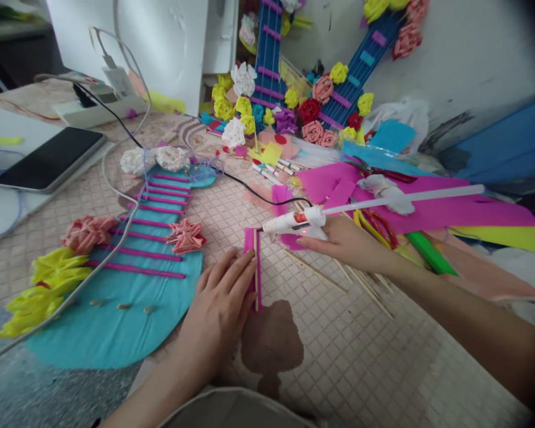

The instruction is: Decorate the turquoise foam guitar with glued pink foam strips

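Note:
My right hand (339,241) is wrapped round a white hot glue gun (289,223), with a long glue stick (405,197) jutting from its back. The gun's nozzle points left, at the top end of a narrow magenta paper strip (250,238). A thin wooden stick (255,279) lies lengthwise on that strip. My left hand (225,291) rests over the strip and stick, its fingers stretched out and pressing them to the table. Left of it lies a turquoise guitar-shaped piece (116,321) with magenta bars (138,270) across it and paper flowers (185,236) along its edges.
Loose wooden sticks (316,270) lie beneath my right forearm. Magenta paper (450,205), scissors (392,172) and red-and-yellow pliers (377,229) are at the right. A phone (51,159) and power strip (93,113) sit at the left. Decorated blue guitar shapes (267,59) stand behind; a white cable (109,255) crosses the turquoise piece.

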`<state>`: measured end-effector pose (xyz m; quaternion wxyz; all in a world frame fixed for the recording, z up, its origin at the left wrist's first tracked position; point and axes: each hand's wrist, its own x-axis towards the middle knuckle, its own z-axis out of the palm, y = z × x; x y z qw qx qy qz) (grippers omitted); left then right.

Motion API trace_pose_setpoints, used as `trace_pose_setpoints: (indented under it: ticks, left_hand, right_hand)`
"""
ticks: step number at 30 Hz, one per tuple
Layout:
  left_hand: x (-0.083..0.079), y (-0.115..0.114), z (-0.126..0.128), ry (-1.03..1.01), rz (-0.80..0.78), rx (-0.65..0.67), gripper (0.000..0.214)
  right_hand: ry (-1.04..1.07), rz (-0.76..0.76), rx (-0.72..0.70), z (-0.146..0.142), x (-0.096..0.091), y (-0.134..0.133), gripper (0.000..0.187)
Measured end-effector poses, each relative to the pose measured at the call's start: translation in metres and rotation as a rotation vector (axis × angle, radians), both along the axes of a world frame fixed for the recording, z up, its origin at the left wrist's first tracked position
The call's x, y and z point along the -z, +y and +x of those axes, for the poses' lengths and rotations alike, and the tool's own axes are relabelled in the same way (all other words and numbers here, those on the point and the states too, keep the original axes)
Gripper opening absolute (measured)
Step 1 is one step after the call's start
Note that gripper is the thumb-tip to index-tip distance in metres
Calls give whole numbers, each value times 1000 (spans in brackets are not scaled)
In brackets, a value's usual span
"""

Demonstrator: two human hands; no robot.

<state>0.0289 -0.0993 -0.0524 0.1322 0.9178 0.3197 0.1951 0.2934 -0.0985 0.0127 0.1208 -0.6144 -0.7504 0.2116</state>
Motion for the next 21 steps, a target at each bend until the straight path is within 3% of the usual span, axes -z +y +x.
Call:
trace_pose_setpoints:
  ticks: [5,12,21]
  left_hand:
    - [-1,0,1,16,3,-2,42]
    - [-2,1,0,13,-9,2,43]
    - [0,-1,0,17,-20,-4,43]
  right_hand:
    - [22,13,-13,1,0,2,35]
    - [1,-135,51,-3,-6,-10,46]
    - [-116,-216,-67,-2,-10,-26,53]
